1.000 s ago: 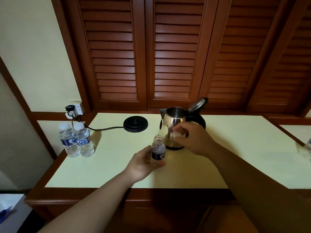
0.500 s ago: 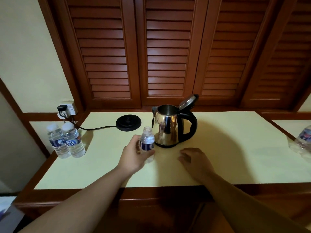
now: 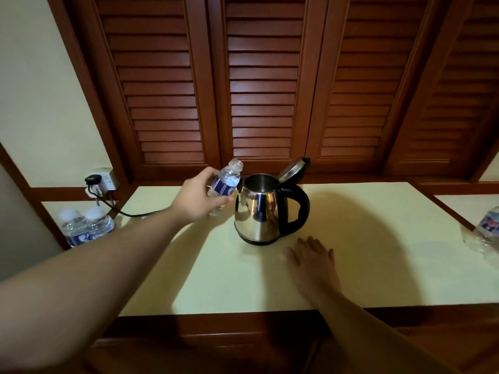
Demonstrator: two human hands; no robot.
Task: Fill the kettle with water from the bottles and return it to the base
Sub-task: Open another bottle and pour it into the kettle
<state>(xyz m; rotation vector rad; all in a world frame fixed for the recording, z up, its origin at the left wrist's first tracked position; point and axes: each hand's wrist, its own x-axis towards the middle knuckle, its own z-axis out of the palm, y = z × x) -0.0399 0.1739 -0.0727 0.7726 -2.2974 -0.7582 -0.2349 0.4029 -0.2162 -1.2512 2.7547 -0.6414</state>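
Since half a second ago, your left hand [image 3: 198, 199] has lifted the uncapped bottle [image 3: 225, 182] off the counter and tipped its mouth toward the kettle [image 3: 260, 211], which stands at the centre of the frame. Your fingers are wrapped around the bottle's lower body, gripping it firmly. The neck points up and to the right, just beside the kettle's open rim but not yet over it. No water is pouring as far as you can see. Your right hand [image 3: 310, 255] has stayed low, lying flat with fingers spread on the counter [image 3: 378, 252] just in front of the kettle, holding nothing.

As for progress: the kettle's lid [image 3: 294, 168] is hinged up, the cap is off the bottle, and the kettle sits off its base. The base itself is hidden behind your left forearm; only its cord [image 3: 132, 213] shows, running to the wall socket [image 3: 101, 180] at the left of the frame. Whether any water is already in the kettle you cannot tell.

Still to do, by my reading: pour this bottle in, probably use the two sealed bottles [image 3: 86, 225] at the left edge, shut the lid, and set the kettle back on the base. Another bottle [image 3: 488, 228] lies at the far right edge.
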